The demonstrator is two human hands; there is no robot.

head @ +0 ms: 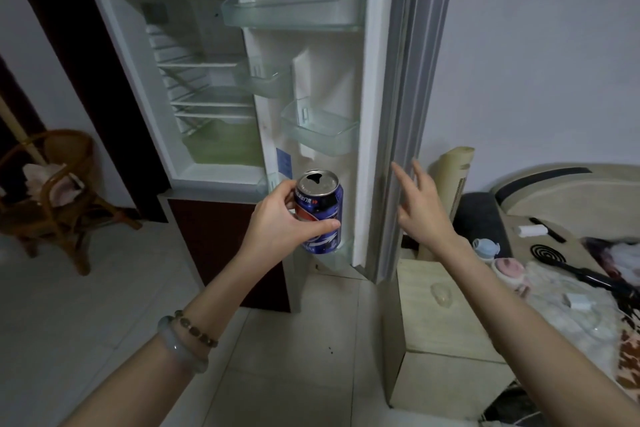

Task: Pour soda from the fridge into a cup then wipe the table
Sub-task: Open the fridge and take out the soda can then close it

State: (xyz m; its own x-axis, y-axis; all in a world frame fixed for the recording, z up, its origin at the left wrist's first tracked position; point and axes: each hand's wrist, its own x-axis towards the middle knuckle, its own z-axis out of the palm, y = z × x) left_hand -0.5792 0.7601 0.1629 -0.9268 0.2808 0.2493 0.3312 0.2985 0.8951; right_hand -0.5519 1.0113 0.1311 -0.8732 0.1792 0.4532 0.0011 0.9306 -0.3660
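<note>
Fetch step: left grip [277, 222] is wrapping the opened soda can [320, 215], upright before the fridge door [377, 80]. Right grip [420, 199], fingers spread, is hovering at the door's edge; pushing it closed probably comes next.

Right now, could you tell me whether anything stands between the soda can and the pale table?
Yes: the open fridge door juts out between the soda can, gripped by the left hand, and the pale table. The right hand is open beside its edge.
</note>
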